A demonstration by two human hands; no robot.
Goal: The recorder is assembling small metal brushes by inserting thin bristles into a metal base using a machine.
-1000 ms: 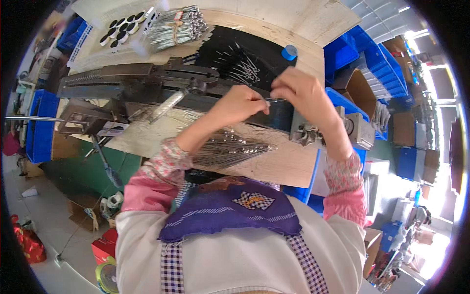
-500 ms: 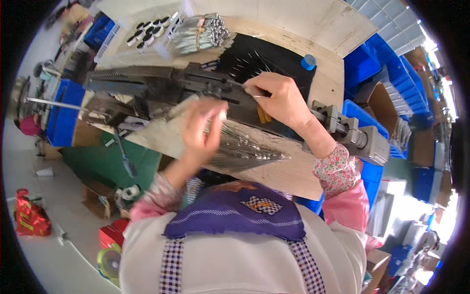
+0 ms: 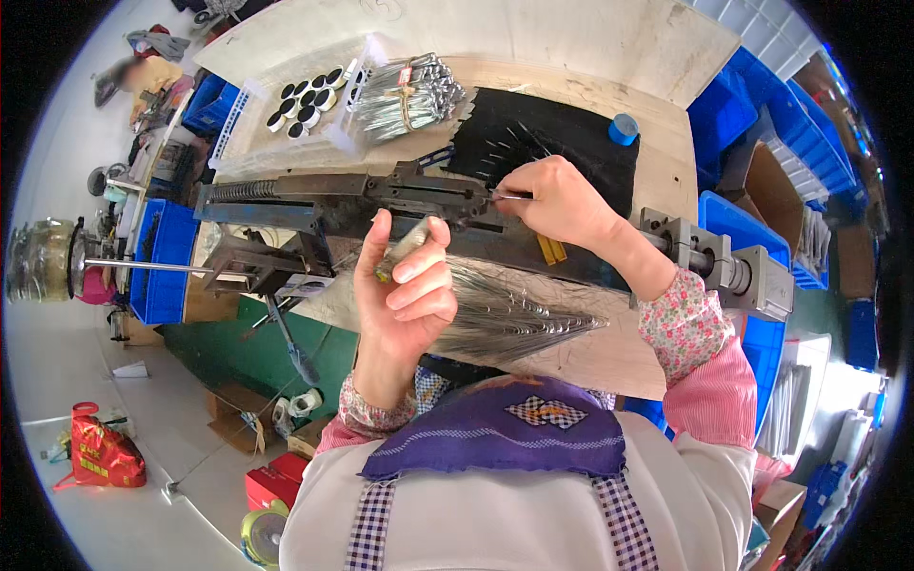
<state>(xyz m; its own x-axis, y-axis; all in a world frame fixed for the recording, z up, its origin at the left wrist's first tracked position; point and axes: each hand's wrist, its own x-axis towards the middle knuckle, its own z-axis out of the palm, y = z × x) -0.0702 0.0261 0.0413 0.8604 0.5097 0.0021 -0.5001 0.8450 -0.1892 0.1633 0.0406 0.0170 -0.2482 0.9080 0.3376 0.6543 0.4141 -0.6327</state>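
Note:
My right hand (image 3: 562,205) pinches a thin metal wire piece (image 3: 515,196) between thumb and fingers. The piece meets the right end of a dark metal jig (image 3: 433,195) fixed along the bench. In front of the jig, my left hand (image 3: 409,297) is turned palm up with its fingers curled. A short greyish, stick-like piece (image 3: 407,245) with a yellow-green lower end lies between its thumb and forefinger; its exact kind does not show. Close to that hand, a fan of loose metal wires (image 3: 514,309) rests on the wooden bench.
Behind the jig are a white plastic basket (image 3: 238,128) of black-and-white spools, a tied bundle of metal rods (image 3: 405,100) and a blue tape roll (image 3: 624,129) on a black mat (image 3: 590,171). A metal cylinder assembly (image 3: 724,271) stands right. Blue bins (image 3: 795,124) line the right side.
My left hand, blurred before, has turned palm up and now shows the stick-like piece clearly. The right hand stays at the jig's end. The whole view has shifted slightly.

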